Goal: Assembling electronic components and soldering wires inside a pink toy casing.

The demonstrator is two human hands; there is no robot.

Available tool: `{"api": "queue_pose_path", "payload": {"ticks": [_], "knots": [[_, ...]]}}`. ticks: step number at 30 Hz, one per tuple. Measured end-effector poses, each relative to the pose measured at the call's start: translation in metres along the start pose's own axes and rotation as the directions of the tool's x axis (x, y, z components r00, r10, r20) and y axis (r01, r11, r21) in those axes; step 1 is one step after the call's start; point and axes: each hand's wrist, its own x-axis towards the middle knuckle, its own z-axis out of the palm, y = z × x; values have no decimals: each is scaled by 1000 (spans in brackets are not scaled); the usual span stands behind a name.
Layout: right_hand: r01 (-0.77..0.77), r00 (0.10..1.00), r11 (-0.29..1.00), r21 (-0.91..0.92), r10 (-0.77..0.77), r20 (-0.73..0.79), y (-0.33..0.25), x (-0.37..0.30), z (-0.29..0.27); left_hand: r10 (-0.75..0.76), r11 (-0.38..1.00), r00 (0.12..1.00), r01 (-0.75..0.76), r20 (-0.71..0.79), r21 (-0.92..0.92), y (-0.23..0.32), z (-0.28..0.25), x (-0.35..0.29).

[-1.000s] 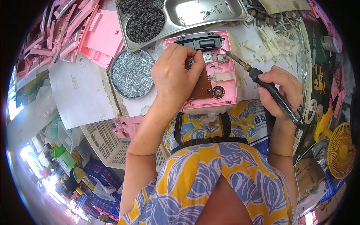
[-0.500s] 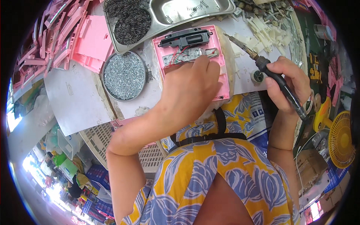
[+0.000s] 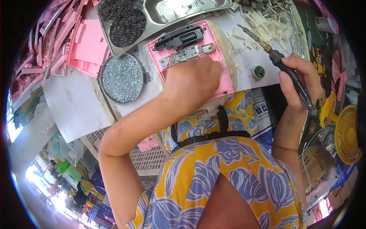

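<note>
My right hand (image 3: 303, 80) grips a soldering iron (image 3: 280, 61) by its black handle, thumb and fingers wrapped round it. The iron's metal tip points up and left, apart from the work. A shallow pink plastic housing (image 3: 225, 84) lies in front of me, with a black part (image 3: 182, 39) across its far end. Below that part sits a grey metallic strip (image 3: 187, 55) with thin red and green wires (image 3: 175, 56). Over the housing's near half is my left hand (image 3: 194, 78), fingers curled inward. Its fingertips, and anything in them, are hidden under the hand.
A round dish of small silvery screws (image 3: 122, 79) stands left of the housing, below a metal tray (image 3: 162, 23) with dark springs (image 3: 127, 26). Pink panels (image 3: 89, 47) pile up at far left, white plastic pieces (image 3: 263, 26) at far right. A small green-topped round container (image 3: 258, 71) stands near the iron.
My right hand and the iron have shifted a little to the right, away from the housing. The fingers of my left hand have drawn down off the metallic strip. The whole view has shifted slightly.
</note>
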Motion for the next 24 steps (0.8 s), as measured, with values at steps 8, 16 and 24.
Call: {"api": "queue_pose_path", "payload": {"ticks": [8, 16, 24], "knots": [[-124, 992, 978, 167, 121, 24, -2, 0, 38, -376, 643, 907, 404, 192, -651, -13, -17, -11], [-14, 1000, 997, 78, 12, 22, -10, 13, 96, -478, 434, 792, 589, 380, -682, -7, -24, -8], [6, 999, 993, 114, -11, 44, -4, 17, 106, -454, 397, 789, 596, 415, -698, -14, -14, -14]]}}
